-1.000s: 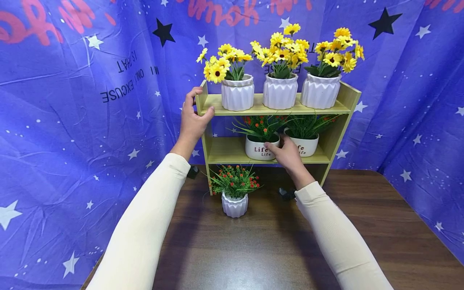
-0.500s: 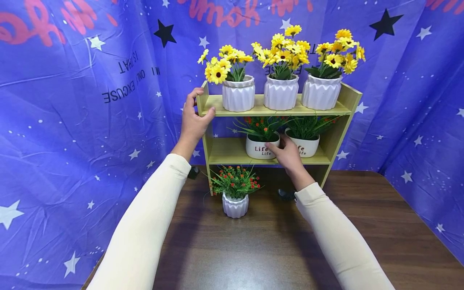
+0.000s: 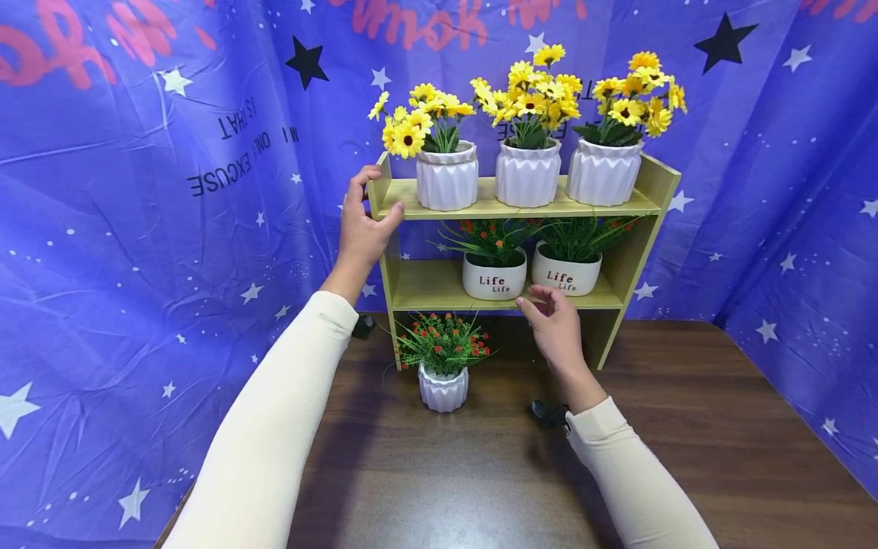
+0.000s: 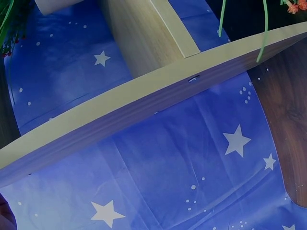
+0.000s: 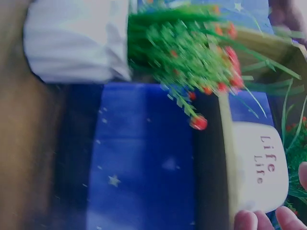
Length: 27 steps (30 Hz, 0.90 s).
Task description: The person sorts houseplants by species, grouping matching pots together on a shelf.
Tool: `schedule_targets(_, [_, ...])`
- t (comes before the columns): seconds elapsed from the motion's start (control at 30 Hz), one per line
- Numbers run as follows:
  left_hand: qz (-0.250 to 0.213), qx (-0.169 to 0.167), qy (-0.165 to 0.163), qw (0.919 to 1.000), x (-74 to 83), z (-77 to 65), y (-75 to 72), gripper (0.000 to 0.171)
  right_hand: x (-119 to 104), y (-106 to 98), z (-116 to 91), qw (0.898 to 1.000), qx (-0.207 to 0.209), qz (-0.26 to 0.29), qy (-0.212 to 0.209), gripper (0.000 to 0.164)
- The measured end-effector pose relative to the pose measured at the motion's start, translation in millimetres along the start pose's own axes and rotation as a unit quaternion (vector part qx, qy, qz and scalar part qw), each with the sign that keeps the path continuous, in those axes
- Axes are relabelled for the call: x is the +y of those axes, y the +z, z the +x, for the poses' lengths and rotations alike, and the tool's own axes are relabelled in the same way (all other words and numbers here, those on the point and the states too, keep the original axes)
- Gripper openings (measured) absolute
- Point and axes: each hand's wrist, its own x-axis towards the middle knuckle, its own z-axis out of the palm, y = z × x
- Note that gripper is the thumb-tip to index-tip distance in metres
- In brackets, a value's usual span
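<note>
At the upper left corner of a light wooden shelf, my left hand grips the side panel, thumb at the front. Only a sliver of that hand shows in the left wrist view, beside the shelf's long side panel. My right hand holds nothing, its fingers loosely bent just in front of the middle board. Close behind it stand two white oval pots lettered "Life": a left pot with red-dotted greenery and a right pot of grassy leaves. In the right wrist view, fingertips appear beside one lettered pot.
Three white fluted pots of yellow flowers, including the middle one, line the top board. A smaller fluted pot with red-flowered greenery stands on the brown wooden table, before the shelf's lower left. A blue starry cloth hangs behind.
My right hand has let go of the left lettered pot and drawn back, down and slightly right, uncovering both pots' lettering. The left hand keeps its grip on the shelf.
</note>
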Motion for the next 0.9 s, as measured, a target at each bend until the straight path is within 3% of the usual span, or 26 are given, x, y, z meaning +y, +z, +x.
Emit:
schedule_targets(0.2, [-0.002,0.002,0.004,1.0000,-1.5,1.2,0.4,0.053,29.0,9.3,-28.8,0.999,-0.046,-0.002,0.014,0.042])
schedule_targets(0.43, [-0.008,0.004,0.011,0.9999,-1.6,1.4,0.8,0.053,60.7,34.0,-58.4,0.994,-0.104,-0.013,0.034,0.045])
schedule_targets(0.63, [-0.004,0.003,0.014,0.9999,-1.6,2.1,0.5,0.053,71.4,53.9,-74.1,0.986,-0.157,-0.025,0.045,0.056])
schedule_targets(0.9, [-0.013,0.003,0.003,0.9999,-0.6,0.7,1.9,0.052,76.3,77.7,-77.4,0.983,-0.177,-0.030,0.029,0.055])
